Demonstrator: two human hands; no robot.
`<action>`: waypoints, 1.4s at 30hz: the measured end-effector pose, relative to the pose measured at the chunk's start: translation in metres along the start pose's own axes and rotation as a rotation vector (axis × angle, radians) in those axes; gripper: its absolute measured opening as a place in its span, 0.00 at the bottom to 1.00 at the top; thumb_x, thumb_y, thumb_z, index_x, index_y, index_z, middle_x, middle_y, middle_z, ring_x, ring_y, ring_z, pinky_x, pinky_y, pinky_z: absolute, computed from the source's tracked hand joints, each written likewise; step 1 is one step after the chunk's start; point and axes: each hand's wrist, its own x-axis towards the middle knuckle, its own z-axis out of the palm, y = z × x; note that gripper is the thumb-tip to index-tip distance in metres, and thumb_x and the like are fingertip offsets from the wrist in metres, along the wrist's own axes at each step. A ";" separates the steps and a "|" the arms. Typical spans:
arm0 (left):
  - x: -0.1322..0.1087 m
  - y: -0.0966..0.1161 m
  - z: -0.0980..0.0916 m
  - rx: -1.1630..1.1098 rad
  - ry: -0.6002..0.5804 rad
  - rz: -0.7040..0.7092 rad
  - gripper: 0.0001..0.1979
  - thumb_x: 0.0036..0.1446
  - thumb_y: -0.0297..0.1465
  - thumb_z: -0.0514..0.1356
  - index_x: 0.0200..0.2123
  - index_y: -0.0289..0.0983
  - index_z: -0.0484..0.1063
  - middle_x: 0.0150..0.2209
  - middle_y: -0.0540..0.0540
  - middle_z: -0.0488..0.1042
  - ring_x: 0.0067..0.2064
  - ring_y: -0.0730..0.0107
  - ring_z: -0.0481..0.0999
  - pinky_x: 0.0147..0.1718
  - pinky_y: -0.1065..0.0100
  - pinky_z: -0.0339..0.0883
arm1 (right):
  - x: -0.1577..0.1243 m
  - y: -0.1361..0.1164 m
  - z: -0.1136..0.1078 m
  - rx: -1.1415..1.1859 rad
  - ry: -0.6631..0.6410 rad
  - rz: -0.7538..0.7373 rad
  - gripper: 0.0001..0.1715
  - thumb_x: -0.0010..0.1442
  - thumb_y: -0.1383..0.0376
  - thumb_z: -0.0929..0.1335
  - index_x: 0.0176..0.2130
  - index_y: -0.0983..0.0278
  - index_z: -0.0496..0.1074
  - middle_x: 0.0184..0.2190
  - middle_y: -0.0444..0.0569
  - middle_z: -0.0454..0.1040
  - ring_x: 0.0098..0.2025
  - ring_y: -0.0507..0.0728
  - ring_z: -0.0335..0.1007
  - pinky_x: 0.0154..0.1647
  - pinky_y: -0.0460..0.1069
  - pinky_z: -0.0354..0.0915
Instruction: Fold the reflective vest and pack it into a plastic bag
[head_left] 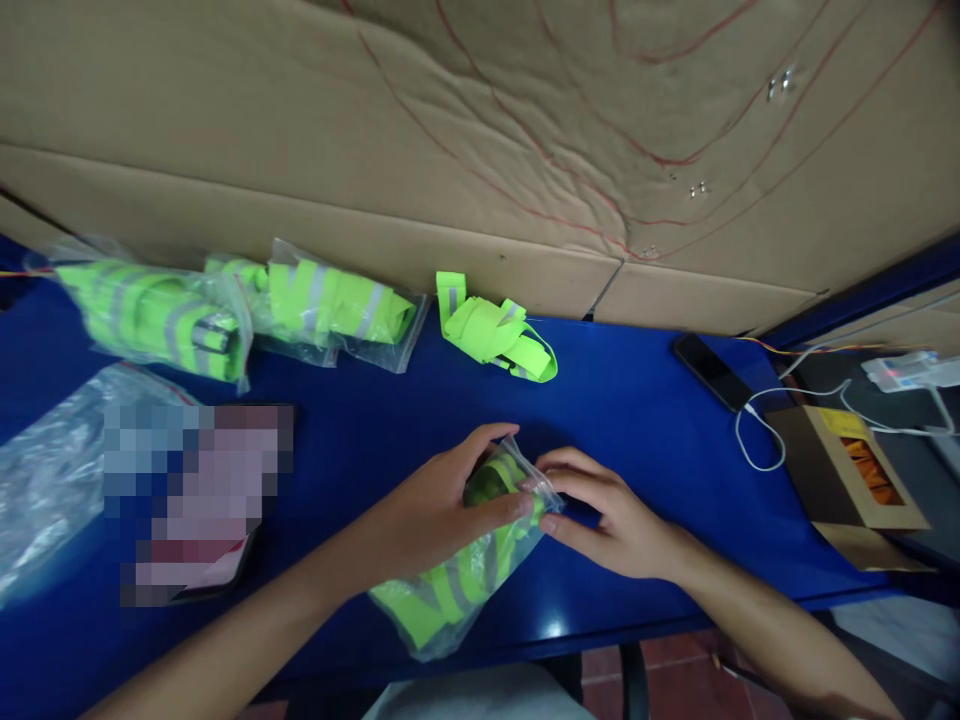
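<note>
A clear plastic bag [469,590] with a neon-yellow strap striped in grey inside lies near the front edge of the blue table [615,400]. My left hand [457,500] is closed on the bag's upper part, its thumb across the plastic near the opening. At the bag's zip end, my right hand [607,510] pinches the plastic edge between thumb and fingers. Beyond both hands, a loose neon-yellow strap [495,335] lies bunched on the table.
Bagged yellow straps [161,315] line the back left. Empty-looking plastic bags [52,470] and a pixelated device [214,500] lie left. A phone [712,370] with a white cable and an open cardboard box [840,470] are at right. A cardboard wall [300,130] stands behind.
</note>
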 end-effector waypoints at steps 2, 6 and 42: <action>0.000 0.000 0.000 0.002 -0.004 -0.002 0.37 0.60 0.55 0.62 0.69 0.55 0.56 0.58 0.45 0.74 0.58 0.51 0.75 0.56 0.54 0.67 | 0.000 0.000 0.000 -0.001 -0.008 0.005 0.16 0.68 0.68 0.71 0.55 0.63 0.74 0.52 0.55 0.72 0.55 0.56 0.70 0.58 0.51 0.68; 0.000 -0.001 0.001 -0.003 0.003 0.016 0.37 0.60 0.54 0.62 0.68 0.54 0.57 0.57 0.45 0.74 0.57 0.52 0.75 0.55 0.55 0.67 | 0.001 -0.001 -0.001 -0.001 -0.011 0.011 0.16 0.68 0.68 0.70 0.55 0.63 0.74 0.52 0.55 0.72 0.55 0.56 0.70 0.58 0.50 0.67; -0.002 0.006 0.009 0.005 0.005 0.055 0.33 0.62 0.51 0.61 0.67 0.49 0.61 0.49 0.46 0.77 0.49 0.56 0.77 0.48 0.59 0.68 | 0.001 0.004 0.008 -0.146 -0.179 -0.001 0.18 0.70 0.55 0.69 0.52 0.63 0.75 0.55 0.57 0.63 0.60 0.62 0.61 0.64 0.58 0.62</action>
